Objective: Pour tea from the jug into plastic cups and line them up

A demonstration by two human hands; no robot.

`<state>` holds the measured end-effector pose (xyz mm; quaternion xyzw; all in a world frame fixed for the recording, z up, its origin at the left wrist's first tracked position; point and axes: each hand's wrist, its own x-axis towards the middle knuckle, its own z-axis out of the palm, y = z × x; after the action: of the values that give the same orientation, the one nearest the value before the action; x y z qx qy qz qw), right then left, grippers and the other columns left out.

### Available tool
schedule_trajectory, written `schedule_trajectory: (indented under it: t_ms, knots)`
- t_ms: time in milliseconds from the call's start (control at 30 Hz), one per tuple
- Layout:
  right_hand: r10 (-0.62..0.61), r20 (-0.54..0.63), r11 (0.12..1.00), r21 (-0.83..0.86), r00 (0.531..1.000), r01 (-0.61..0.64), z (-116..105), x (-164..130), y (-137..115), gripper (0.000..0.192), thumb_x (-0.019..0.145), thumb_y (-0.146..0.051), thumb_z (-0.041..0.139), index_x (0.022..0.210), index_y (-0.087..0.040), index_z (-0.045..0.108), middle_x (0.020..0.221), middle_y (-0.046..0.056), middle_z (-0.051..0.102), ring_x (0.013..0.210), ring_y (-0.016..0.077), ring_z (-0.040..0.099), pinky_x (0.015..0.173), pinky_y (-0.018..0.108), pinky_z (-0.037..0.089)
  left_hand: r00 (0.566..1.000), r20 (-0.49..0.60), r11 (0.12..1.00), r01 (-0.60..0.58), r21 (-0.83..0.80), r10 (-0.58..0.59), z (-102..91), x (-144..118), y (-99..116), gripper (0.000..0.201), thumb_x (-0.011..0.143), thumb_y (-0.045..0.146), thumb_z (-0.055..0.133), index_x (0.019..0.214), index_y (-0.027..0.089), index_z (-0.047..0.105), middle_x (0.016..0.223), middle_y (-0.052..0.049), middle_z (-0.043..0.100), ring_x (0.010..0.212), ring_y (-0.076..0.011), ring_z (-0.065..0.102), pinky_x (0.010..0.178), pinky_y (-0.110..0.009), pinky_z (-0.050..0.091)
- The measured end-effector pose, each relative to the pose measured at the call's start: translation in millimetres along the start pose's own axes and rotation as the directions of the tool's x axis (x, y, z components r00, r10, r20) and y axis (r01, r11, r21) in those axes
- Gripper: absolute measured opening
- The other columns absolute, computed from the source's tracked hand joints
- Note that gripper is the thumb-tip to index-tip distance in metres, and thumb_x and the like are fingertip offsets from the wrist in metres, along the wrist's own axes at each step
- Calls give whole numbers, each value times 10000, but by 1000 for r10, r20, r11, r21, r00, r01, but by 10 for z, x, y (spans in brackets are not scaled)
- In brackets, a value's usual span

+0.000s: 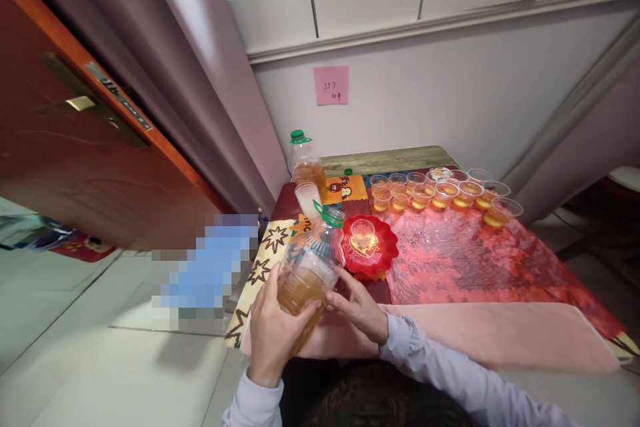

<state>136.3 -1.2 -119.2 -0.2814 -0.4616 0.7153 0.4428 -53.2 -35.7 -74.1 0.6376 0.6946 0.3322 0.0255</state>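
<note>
Both hands cradle a clear plastic jug (307,273) half full of amber liquid: the left hand (273,327) wraps its belly from below, the right hand (357,307) curls loosely against its side. Just past the knuckles sits a glossy red scalloped plate (387,247) bearing an empty clear cup (363,232). Farther off, filled cups (440,193) line a crinkled film-covered table (475,260).

Open worktop (475,267) lies right of the red plate (387,250); cup rows (440,193) block the far edge, apparently close-packed; second bottle (305,163) stands far-left.
</note>
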Motion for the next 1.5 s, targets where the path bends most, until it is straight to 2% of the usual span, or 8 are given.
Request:
schedule_trajectory:
  t_ms: [100,233,433,700,900,1033,1200,1500]
  knots:
    - [93,-37,993,76,995,-90,19,-26,52,857,832,-618,797,1529,-258,452,1339,112,679,1133,273,699,865,403,626,997,78,999,11,41,-14,-59,89,52,1034,702,647,802,1548,175,441,1369,-172,694,1224,-350,686,1038,-482,552]
    - [129,-69,975,188,989,-114,72,-78,40,726,835,-601,800,1430,-285,531,1346,78,681,1126,256,716,885,400,624,982,186,990,-10,141,-17,-144,204,153,1011,703,626,796,1547,191,448,1415,-173,672,1275,-362,657,1066,-499,524]
    - [155,-81,972,192,985,-137,87,-97,-69,638,819,-626,806,1315,-273,614,1294,69,693,1033,233,737,834,367,623,965,264,984,-35,173,-12,-210,357,209,1029,703,617,794,1562,180,432,1486,-181,624,1330,-345,632,1096,-466,510]
    - [165,-111,961,242,980,-134,84,-59,-127,770,766,-605,862,1380,-277,533,1094,46,729,903,191,750,778,337,618,929,367,963,-64,263,-39,-355,544,369,1028,688,586,816,1563,195,445,1464,-179,642,1316,-350,643,1084,-476,515]
    - [181,-164,957,255,970,-135,59,-29,-130,945,796,-671,807,1528,-266,368,969,42,753,818,200,765,732,343,615,921,389,951,-89,295,-34,-397,654,461,1036,692,595,806,1574,197,435,1456,-182,649,1311,-369,645,1042,-491,535]
    - [179,-196,960,250,964,-127,6,18,-121,988,827,-678,770,1592,-281,287,1010,54,769,799,197,775,726,350,621,918,397,955,-106,279,-14,-399,695,501,1024,677,585,822,1557,215,451,1449,-165,658,1295,-360,652,1017,-468,543]
    - [176,-179,961,244,968,-130,-30,74,-134,909,849,-669,748,1568,-287,344,981,38,765,776,187,775,728,344,625,910,414,954,-111,280,-15,-422,757,562,894,693,570,809,1479,248,527,1333,-151,725,1217,-370,694,962,-464,558]
    - [195,-162,949,279,967,-145,37,94,-136,844,835,-705,745,1489,-287,415,998,45,759,766,171,763,717,324,620,896,443,923,-164,348,-8,-435,860,539,925,667,583,814,1485,250,536,1262,-150,753,1141,-391,723,901,-486,570]
